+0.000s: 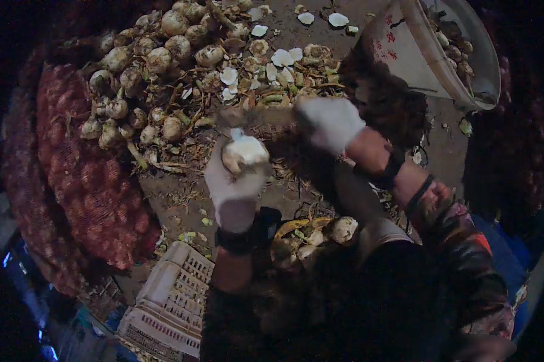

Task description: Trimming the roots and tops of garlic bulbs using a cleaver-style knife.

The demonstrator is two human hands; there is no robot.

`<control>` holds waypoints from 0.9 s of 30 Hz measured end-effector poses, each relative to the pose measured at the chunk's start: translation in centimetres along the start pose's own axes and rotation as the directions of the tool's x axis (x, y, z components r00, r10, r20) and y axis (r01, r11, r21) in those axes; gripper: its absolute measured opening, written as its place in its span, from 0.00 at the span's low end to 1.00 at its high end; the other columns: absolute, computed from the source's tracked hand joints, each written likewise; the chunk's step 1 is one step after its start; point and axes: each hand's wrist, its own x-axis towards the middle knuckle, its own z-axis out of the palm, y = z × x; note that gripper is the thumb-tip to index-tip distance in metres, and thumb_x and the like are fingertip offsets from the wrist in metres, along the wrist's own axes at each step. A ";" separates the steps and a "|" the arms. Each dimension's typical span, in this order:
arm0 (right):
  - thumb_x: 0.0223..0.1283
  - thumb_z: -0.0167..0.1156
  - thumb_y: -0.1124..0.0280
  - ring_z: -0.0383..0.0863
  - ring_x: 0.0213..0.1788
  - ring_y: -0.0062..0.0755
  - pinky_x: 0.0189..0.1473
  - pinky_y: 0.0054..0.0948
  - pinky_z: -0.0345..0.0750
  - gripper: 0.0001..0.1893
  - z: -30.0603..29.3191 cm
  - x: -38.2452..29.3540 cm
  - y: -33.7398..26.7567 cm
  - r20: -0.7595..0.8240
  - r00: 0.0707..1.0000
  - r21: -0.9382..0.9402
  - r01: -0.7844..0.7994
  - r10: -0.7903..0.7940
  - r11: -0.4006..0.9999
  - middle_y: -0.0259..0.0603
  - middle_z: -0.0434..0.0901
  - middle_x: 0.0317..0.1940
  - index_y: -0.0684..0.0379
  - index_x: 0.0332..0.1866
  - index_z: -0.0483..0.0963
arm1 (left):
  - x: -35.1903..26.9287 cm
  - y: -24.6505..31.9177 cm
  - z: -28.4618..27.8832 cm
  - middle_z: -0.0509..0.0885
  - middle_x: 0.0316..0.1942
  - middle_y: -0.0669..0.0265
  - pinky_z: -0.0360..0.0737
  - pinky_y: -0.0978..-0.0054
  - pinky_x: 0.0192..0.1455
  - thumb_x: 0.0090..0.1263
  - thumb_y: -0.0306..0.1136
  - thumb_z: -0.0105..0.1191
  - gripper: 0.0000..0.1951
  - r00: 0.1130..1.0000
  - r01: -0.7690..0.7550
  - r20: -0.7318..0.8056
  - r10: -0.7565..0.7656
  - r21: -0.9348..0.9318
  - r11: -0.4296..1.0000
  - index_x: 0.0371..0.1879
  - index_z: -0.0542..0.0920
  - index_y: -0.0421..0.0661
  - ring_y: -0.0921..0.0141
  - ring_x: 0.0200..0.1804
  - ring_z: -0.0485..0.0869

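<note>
My left hand [238,183], in a pale glove, is closed round a whitish bulb [245,154], which looks like a garlic or onion bulb, at the centre. To its right, my gloved right hand [331,122] is curled as a fist around the end of a blurred, dark, long tool [267,116]; its kind cannot be told. The tool reaches left, just above the bulb. Beyond both hands lies a heap of dirty bulbs with roots and stalks [159,59]. Cut stem pieces and white peelings [282,58] are scattered beside it.
Red mesh sacks full of bulbs [91,181] lie at the left. A tipped white bucket [412,45] holding bulbs is at the upper right. A pale plastic crate [168,303] sits at the lower left. More bulbs [344,230] lie close to my body.
</note>
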 end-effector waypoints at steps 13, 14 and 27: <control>0.42 0.57 0.58 0.78 0.28 0.45 0.33 0.35 0.74 0.19 -2.9 -0.9 -2.4 0.029 0.951 0.609 -0.260 0.307 0.750 0.47 0.77 0.23 0.63 0.34 0.73 | 0.9 1.3 1.5 0.71 0.48 0.56 0.74 0.73 0.48 0.41 0.17 0.58 0.35 0.942 0.043 -0.315 -0.118 -0.237 0.970 0.55 0.61 0.38 0.69 0.45 0.74; 0.42 0.57 0.58 0.78 0.28 0.45 0.33 0.35 0.74 0.19 -2.6 -0.6 -2.7 0.028 0.957 0.620 -0.242 0.287 0.747 0.47 0.77 0.23 0.63 0.34 0.73 | 0.6 1.7 1.4 0.71 0.48 0.56 0.74 0.73 0.48 0.41 0.17 0.58 0.35 0.936 0.032 -0.334 -0.108 -0.224 0.974 0.55 0.61 0.38 0.69 0.45 0.74; 0.44 0.60 0.60 0.68 0.23 0.21 0.30 0.24 0.70 0.17 0.1 -2.0 0.8 0.375 0.906 0.546 -0.386 0.196 0.744 0.36 0.72 0.19 0.61 0.38 0.74 | 1.6 1.5 -9.2 0.80 0.31 0.62 0.72 0.77 0.38 0.54 0.30 0.56 0.13 0.899 0.105 -0.418 0.130 0.494 0.863 0.35 0.76 0.35 0.71 0.34 0.78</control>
